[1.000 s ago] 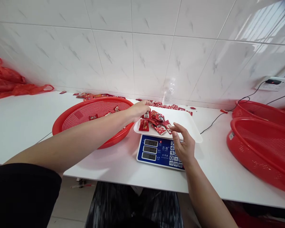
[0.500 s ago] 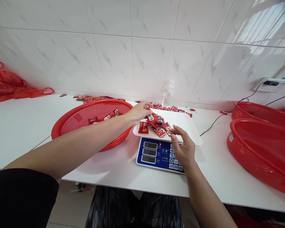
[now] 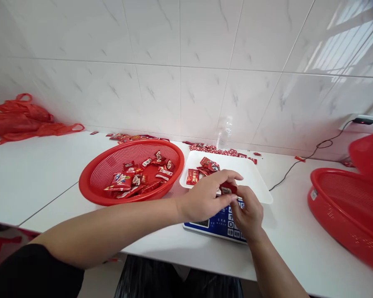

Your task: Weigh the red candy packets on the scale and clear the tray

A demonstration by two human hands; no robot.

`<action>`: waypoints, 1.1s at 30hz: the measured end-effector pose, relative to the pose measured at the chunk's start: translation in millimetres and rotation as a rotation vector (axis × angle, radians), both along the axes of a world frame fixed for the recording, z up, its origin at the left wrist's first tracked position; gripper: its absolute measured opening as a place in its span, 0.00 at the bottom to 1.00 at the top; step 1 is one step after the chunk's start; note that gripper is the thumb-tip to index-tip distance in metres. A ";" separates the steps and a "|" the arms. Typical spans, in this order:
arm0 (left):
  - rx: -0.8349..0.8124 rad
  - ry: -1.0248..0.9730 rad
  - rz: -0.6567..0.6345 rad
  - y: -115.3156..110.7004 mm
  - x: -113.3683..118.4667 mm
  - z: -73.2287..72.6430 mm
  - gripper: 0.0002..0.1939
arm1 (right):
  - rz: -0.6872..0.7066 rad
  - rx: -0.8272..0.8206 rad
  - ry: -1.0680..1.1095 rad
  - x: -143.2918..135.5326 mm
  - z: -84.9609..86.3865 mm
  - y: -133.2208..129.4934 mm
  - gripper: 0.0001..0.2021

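Note:
My left hand (image 3: 202, 198) reaches over the front of a digital scale (image 3: 217, 225), its fingers closed round a small red packet (image 3: 228, 188). From the right, my right hand (image 3: 249, 210) pinches the same packet at its lower edge. Behind them, several red snack packets (image 3: 209, 164) lie on the left part of the scale's white pan (image 3: 248, 169). My hands and wrist cover much of the scale's blue panel and its display. To the left stands a red perforated basket (image 3: 91, 182) with red packets of different sizes inside.
More packets (image 3: 205, 147) lie loose along the tiled wall beside a clear plastic bottle (image 3: 224, 133). Red plastic bags (image 3: 27, 120) sit at the far left. Other red baskets (image 3: 332, 215) stand at the right, and a black cable (image 3: 294, 167) runs to a wall socket.
My left hand has left the packets on the pan and moved right and nearer to me, meeting my right hand at a packet. The camera view has shifted slightly.

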State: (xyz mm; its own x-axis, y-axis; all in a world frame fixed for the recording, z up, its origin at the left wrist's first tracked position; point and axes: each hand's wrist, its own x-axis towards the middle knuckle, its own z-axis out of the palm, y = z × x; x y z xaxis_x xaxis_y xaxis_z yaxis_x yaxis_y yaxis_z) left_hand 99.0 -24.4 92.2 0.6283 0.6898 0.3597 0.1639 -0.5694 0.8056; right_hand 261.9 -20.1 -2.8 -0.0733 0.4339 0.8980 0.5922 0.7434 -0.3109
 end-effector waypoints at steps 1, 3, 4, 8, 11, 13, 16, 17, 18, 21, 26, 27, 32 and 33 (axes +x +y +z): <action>-0.040 -0.021 0.001 -3.5 -2.6 -3.4 0.17 | 0.029 0.018 0.004 -0.5 -0.6 -0.9 0.05; -0.116 -0.053 -0.002 -8.6 -8.9 -9.0 0.13 | 0.096 0.047 0.002 -1.6 -1.2 -2.4 0.03; -0.140 -0.065 0.003 -9.9 -13.1 -10.3 0.10 | 0.130 0.053 -0.005 -2.2 -1.1 -2.9 0.03; -0.096 -0.076 0.192 -4.1 -45.2 -0.8 0.10 | 0.175 0.011 0.032 -3.1 0.0 -3.5 0.05; 0.033 0.041 0.514 11.2 -83.8 14.8 0.16 | 0.132 -0.038 0.104 -2.8 -0.2 -3.0 0.06; 0.119 0.206 0.728 21.3 -107.6 20.1 0.22 | 0.115 -0.059 0.138 -2.7 -1.7 -2.5 0.07; 0.365 0.380 0.901 26.1 -126.3 11.1 0.27 | 0.098 -0.082 0.186 -3.7 -5.6 -0.7 0.12; 0.475 0.385 0.907 24.1 -126.7 3.4 0.27 | 0.091 -0.092 0.210 -4.4 -6.9 0.4 0.17; 0.589 0.364 0.889 20.6 -124.6 -6.0 0.27 | 0.081 -0.103 0.240 -5.4 -8.1 1.7 0.21; 0.886 0.231 0.710 7.0 -108.5 -39.3 0.28 | 0.059 -0.155 0.339 -9.2 -8.9 6.2 0.32; 0.981 0.132 0.451 1.9 -87.1 -82.7 0.30 | 0.067 -0.278 0.556 -11.4 6.0 10.5 0.30; 0.965 0.120 0.445 3.7 -86.9 -87.5 0.30 | 0.080 -0.303 0.601 -8.8 11.9 11.4 0.29; 0.831 0.063 0.472 10.3 -98.1 -98.7 0.24 | 0.156 -0.365 0.853 25.9 51.4 22.6 0.30; 0.781 0.053 0.492 10.4 -100.4 -100.0 0.22 | 0.147 -0.334 0.908 33.7 59.2 25.2 0.30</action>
